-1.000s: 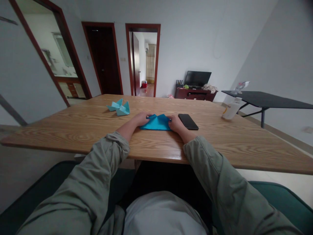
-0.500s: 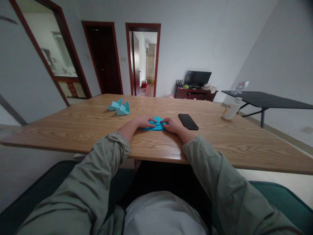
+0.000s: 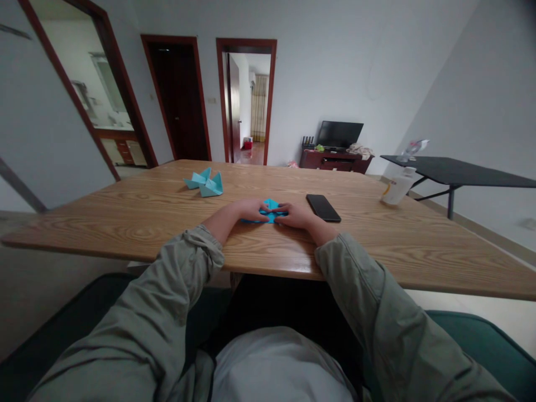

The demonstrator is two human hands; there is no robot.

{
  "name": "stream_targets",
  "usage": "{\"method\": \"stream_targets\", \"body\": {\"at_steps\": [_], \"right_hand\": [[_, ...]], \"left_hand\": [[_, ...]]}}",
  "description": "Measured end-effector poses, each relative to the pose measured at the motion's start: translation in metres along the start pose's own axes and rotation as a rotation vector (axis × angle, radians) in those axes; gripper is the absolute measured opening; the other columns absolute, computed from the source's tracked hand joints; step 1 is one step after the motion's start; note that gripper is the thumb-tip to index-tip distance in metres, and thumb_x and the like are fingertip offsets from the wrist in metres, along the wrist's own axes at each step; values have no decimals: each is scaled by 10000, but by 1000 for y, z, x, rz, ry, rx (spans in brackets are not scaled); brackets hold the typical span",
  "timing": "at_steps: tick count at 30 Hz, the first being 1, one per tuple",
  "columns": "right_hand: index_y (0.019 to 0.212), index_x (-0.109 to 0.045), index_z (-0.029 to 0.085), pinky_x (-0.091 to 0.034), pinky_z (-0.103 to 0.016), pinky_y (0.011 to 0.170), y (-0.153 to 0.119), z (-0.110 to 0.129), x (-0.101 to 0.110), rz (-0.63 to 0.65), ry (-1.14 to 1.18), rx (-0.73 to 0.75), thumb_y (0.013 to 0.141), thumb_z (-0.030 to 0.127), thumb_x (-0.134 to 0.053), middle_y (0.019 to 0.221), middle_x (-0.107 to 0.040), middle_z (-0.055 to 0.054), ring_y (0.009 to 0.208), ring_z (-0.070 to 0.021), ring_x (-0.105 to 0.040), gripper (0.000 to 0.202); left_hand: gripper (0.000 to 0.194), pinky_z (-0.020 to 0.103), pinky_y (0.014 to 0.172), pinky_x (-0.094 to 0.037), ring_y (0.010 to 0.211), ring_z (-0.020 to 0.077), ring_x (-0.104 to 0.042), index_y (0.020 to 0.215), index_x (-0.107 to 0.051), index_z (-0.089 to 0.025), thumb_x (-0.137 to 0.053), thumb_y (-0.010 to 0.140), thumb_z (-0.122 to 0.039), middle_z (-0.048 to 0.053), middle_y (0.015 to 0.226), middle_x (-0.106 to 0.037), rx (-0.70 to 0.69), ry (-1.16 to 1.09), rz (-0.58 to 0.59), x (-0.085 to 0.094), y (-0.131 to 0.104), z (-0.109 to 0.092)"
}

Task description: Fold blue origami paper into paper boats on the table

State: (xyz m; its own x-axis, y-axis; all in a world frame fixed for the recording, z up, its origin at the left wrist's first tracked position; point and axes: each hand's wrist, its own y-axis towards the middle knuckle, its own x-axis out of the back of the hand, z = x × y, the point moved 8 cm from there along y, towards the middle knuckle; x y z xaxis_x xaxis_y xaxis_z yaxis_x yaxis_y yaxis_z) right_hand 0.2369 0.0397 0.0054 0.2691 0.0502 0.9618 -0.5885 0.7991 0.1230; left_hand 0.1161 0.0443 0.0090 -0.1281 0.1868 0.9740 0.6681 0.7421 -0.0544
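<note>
A bright blue sheet of folded paper (image 3: 271, 204) lies flat on the wooden table (image 3: 268, 254) in front of me. My left hand (image 3: 252, 210) covers its left part, fingers closed together and pressed on the paper near the middle. From the other side, my right hand (image 3: 293, 215) bears on the right part, its fingertips close to the left ones. The two hands hide most of the sheet; its far tip and a strip of the near edge show. Further back on the left stands a light blue origami piece (image 3: 205, 183) with raised points.
A black phone (image 3: 323, 207) lies right of my right hand. A whitish plastic cup (image 3: 397, 187) is tilted near the table's right side. Beyond are a black folding table (image 3: 460, 170) and a television (image 3: 340, 134) on a cabinet. Green chairs (image 3: 473, 340) are below the near edge.
My hands have drawn closer together over the middle of the blue paper, and they cover more of it. The origami piece and phone stay where they were.
</note>
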Motion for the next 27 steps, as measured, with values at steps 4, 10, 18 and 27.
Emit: {"method": "stream_targets", "body": {"at_steps": [4, 10, 18, 27], "right_hand": [[1322, -594, 282, -400, -350, 1043, -2, -5, -2, 34, 55, -53, 763, 553, -672, 1388, -545, -56, 1210, -287, -554, 626], [1322, -593, 285, -383, -351, 1064, -1, -9, -5, 52, 127, -78, 738, 552, -701, 1422, -513, -47, 1231, -289, -538, 651], [1235, -667, 245, -423, -287, 998, 0, -15, 0, -5, 142, -117, 840, 359, -594, 1284, -632, -48, 1127, -226, -605, 417], [1001, -738, 152, -472, -235, 669, -7, -23, 16, -125, 136, -288, 843, 357, -551, 843, -729, -57, 736, -175, -637, 320]], "left_hand": [[732, 262, 922, -433, 1123, 235, -592, 1321, -581, -278, -652, 691, -644, 31, 1320, -609, 33, -10, 34, 1, -5, 0], [638, 238, 969, -409, 1156, 203, -573, 1318, -581, -280, -628, 748, -563, 13, 1343, -592, 31, -25, 13, 3, -8, 2], [434, 187, 805, -460, 895, 145, -636, 1194, -675, -277, -512, 794, -314, -30, 1083, -715, 97, -19, -18, 7, -7, 9], [438, 198, 809, -487, 950, 165, -647, 1177, -672, -231, -588, 756, -316, -6, 1127, -706, 138, -146, -171, 18, -12, 36]]}}
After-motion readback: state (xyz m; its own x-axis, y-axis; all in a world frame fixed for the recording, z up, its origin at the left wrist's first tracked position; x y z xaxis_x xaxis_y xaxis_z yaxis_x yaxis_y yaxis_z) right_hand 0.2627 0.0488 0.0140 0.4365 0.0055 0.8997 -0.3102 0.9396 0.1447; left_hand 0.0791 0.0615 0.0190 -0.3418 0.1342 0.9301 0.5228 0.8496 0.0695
